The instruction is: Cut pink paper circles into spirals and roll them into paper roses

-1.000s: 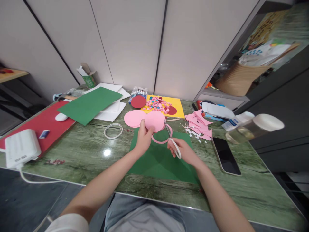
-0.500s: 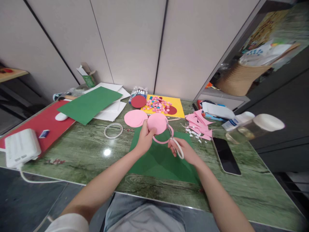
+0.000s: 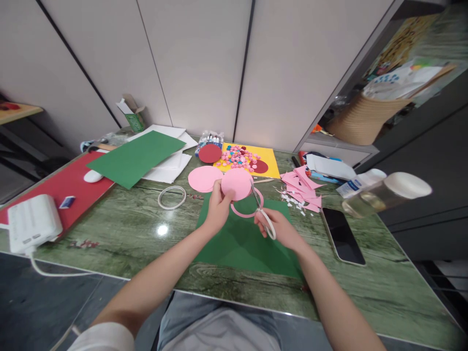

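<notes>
My left hand [image 3: 218, 210] pinches a pink paper circle [image 3: 237, 183] by its lower left edge and holds it above a dark green sheet [image 3: 248, 246]. My right hand [image 3: 280, 229] grips white-handled scissors [image 3: 262, 210], whose blades meet the circle's right edge. A thin pink strip [image 3: 245, 212] curls down from the circle between my hands. Another pink circle [image 3: 204, 178] lies flat on the table just left of the held one.
Pink scraps [image 3: 303, 187] lie to the right, a phone [image 3: 342, 236] beyond them. At the back are a yellow sheet [image 3: 268, 163] with small coloured bits, a dark red circle [image 3: 209, 153] and markers. Left: tape ring [image 3: 171, 197], green sheet [image 3: 135, 158], white charger box [image 3: 32, 223]. A bottle [image 3: 383, 196] stands right.
The held pink circle has turned slightly in my left hand and the scissors have shifted a little along its right edge. Everything else is as before.
</notes>
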